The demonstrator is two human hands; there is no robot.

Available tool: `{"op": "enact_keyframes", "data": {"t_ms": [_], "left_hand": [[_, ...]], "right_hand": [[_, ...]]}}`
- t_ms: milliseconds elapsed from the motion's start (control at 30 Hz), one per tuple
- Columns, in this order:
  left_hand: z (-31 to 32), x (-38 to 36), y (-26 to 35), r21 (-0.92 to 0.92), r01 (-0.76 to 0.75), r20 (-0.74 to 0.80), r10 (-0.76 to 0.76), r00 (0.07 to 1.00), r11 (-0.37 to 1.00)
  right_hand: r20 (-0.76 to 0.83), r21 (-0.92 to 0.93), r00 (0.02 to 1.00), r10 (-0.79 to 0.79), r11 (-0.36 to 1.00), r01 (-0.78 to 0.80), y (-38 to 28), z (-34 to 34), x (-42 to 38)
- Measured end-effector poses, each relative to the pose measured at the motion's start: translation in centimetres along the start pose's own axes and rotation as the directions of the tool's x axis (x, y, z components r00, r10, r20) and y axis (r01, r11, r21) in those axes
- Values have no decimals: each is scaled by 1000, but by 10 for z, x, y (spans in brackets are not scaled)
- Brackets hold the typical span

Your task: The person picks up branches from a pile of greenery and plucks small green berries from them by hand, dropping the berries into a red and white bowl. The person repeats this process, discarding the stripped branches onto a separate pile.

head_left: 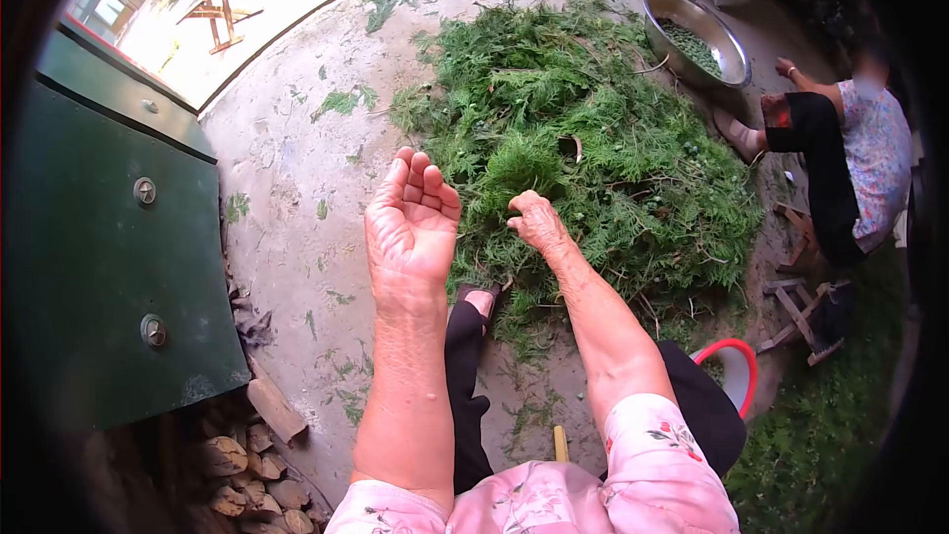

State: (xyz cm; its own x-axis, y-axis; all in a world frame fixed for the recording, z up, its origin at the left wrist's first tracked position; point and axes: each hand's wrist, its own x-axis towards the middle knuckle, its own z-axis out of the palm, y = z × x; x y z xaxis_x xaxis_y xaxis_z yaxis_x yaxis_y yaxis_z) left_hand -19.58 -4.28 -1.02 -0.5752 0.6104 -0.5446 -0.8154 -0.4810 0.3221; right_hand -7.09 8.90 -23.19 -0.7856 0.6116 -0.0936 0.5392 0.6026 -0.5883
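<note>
My left hand is raised over the concrete at the left side of a pile of cut evergreen branches. Its palm faces up, bare, with the fingers loosely bent. Over the front of the pile, my right hand has its fingers closed at the base of a bright green, feathery evergreen sprig. The grip itself is partly hidden by the back of the hand. Between my legs and the pile, one shoe touches the lower edge of the greenery.
A metal basin of small green pieces stands behind the pile. Another person sits at the right, near a wooden folding stool. A red-rimmed white bucket is by my right knee. Left are a green cabinet and firewood.
</note>
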Motion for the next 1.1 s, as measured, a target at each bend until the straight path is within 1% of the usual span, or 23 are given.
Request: {"op": "enact_keyframes", "data": {"t_ms": [33, 67, 133, 167, 200, 267, 333, 400, 433, 467, 533, 600, 667, 700, 733, 800, 833, 900, 933, 1000, 1067, 1100], "left_hand": [[2, -1, -1, 5, -4, 2, 4, 1000, 1000], [2, -1, -1, 10, -8, 1, 8, 1000, 1000], [-1, -1, -1, 6, -2, 14, 2, 1000, 1000], [-2, 0, -1, 3, -1, 34, 1, 999, 1000], [-3, 0, -2, -4, 9, 34, -9, 999, 1000], [-3, 1, -4, 19, 6, 41, -7, 999, 1000], [0, -2, -11, 17, 14, 40, -14, 999, 1000], [1, -1, -22, 91, 19, 3, -19, 1000, 996], [0, -3, -28, 137, 29, -11, -28, 1000, 990], [-2, -2, -38, 172, 42, -16, -40, 999, 984], [0, -10, -59, 321, 74, -10, -74, 997, 944], [3, -27, -83, 474, 165, 19, -198, 980, 865], [5, -38, -105, 542, 336, 18, -410, 912, 771], [5, -43, -114, 509, 368, 46, -451, 891, 778], [8, -48, -120, 483, 354, 75, -441, 894, 801], [9, -46, -127, 421, 282, 116, -360, 926, 862], [6, -40, -130, 421, 277, 119, -355, 927, 864], [1, -33, -134, 408, 144, 179, -233, 956, 902], [0, -32, -136, 410, 143, 180, -233, 956, 901], [12, -39, -132, 344, 135, 235, -224, 946, 929], [13, -38, -128, 337, 128, 180, -197, 964, 933], [12, -37, -125, 386, 107, 160, -180, 971, 916]], "right_hand": [[-93, 56, 995, 21, 998, -16, 3, 0, -10], [-255, 47, 966, 36, 999, -25, 5, -2, -21], [-484, 250, 871, 86, 967, 43, 14, -17, -42], [-467, 510, 835, 290, 860, -13, 13, -32, -53], [-397, 730, 784, 477, 682, -46, 12, -48, -65], [-399, 858, 743, 537, 504, 97, 23, -77, -86], [-388, 908, 704, 596, 377, 182, 10, -110, -105], [-369, 928, 687, 626, 283, 242, 5, -133, -119], [-372, 928, 695, 615, 251, 275, 0, -145, -125], [-386, 922, 693, 609, 260, 286, -7, -155, -130], [-431, 901, 672, 602, 252, 352, -27, -175, -138], [-454, 889, 666, 592, 258, 377, -50, -187, -147], [-492, 868, 637, 593, 285, 405, -76, -193, -155], [-514, 856, 635, 576, 308, 415, -85, -191, -161], [-531, 846, 628, 569, 318, 427, -92, -187, -166], [-527, 849, 647, 551, 314, 424, -105, -178, -178], [-524, 852, 660, 539, 331, 406, -111, -174, -183], [-506, 859, 707, 493, 360, 364, -115, -162, -192], [-502, 857, 730, 465, 379, 348, -114, -155, -195], [-479, 859, 783, 397, 395, 325, -109, -143, -200], [-411, 827, 861, 298, 520, 215, -112, -140, -203], [-346, 725, 922, 173, 673, 146, -112, -148, -203]]}}
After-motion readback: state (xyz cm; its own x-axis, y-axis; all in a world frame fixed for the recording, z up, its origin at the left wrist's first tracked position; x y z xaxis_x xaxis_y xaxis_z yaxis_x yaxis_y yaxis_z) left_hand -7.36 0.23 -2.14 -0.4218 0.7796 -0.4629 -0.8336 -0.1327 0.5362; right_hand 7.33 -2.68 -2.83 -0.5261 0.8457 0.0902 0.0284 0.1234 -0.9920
